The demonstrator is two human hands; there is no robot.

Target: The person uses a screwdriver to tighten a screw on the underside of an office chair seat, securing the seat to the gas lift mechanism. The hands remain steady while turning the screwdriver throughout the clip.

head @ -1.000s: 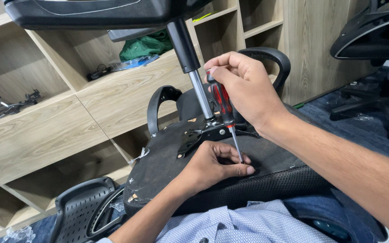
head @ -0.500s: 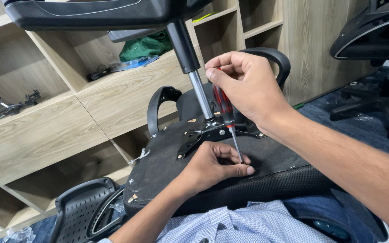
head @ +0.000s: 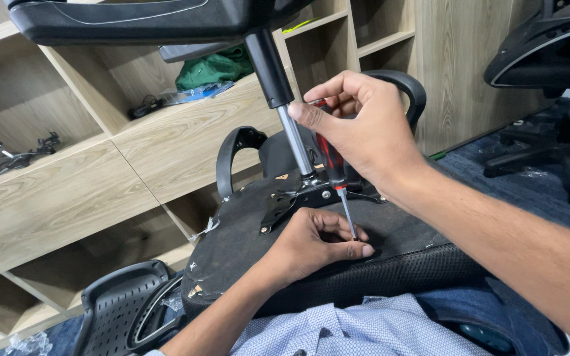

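Observation:
An upturned office chair seat (head: 245, 244) lies across my lap, underside up, with a black metal bracket (head: 298, 198) and a chrome gas-lift column (head: 296, 142) rising from it. My right hand (head: 361, 128) grips a red-and-black screwdriver (head: 331, 168), held upright with its tip down on the seat underside. My left hand (head: 315, 244) rests on the seat, fingertips pinched around the tip of the shaft. What lies under the tip is hidden by my fingers.
The chair's base (head: 146, 20) hangs overhead at the top of the column. Wooden shelves (head: 67, 184) stand to the left and behind. A black mesh backrest (head: 117, 306) lies at lower left. Another office chair (head: 549, 59) stands at the right on blue carpet.
My right hand has shifted slightly on the screwdriver handle, as if turning it. The left hand stays at the tip.

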